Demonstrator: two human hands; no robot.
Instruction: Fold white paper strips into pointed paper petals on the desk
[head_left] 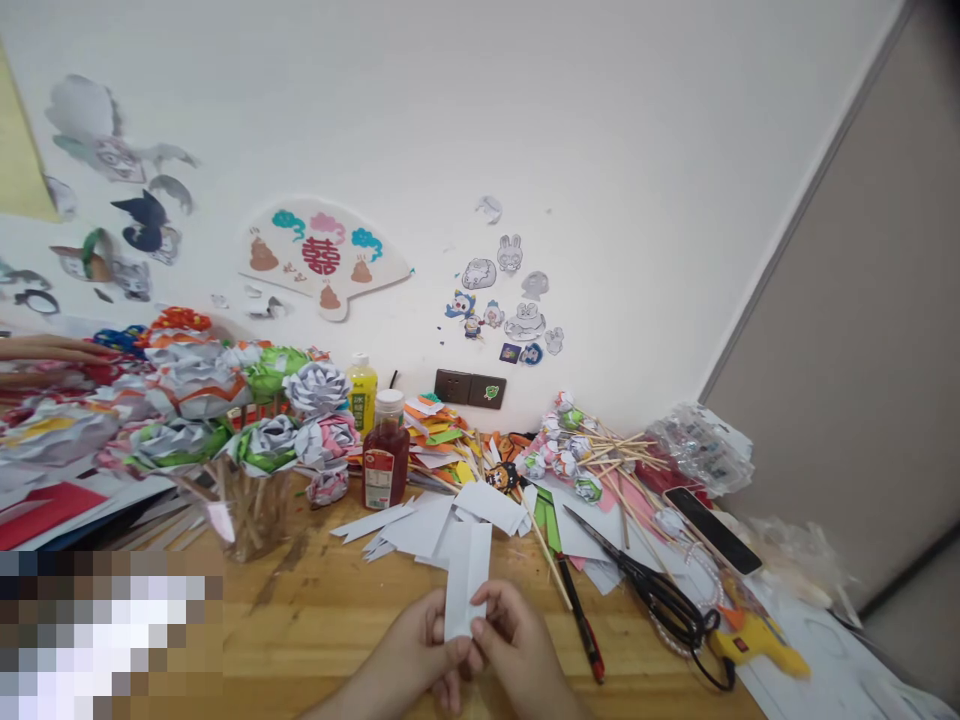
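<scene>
A narrow white paper strip [466,575] stands upright at the near edge of the wooden table [330,620]. My left hand [409,655] and my right hand [521,655] pinch its lower end together, fingertips touching at the bottom of the strip. Just beyond the strip lies a loose pile of cut white paper pieces [431,520]. A red-handled tool [583,625] lies right of my right hand, with black scissors [660,595] farther right.
A jar of paper flowers on sticks [259,480], a red sauce bottle [385,450] and a yellow bottle [362,392] stand at the left rear. Skewered paper flowers [592,450], a phone [712,528] and a yellow glue gun [754,640] fill the right side.
</scene>
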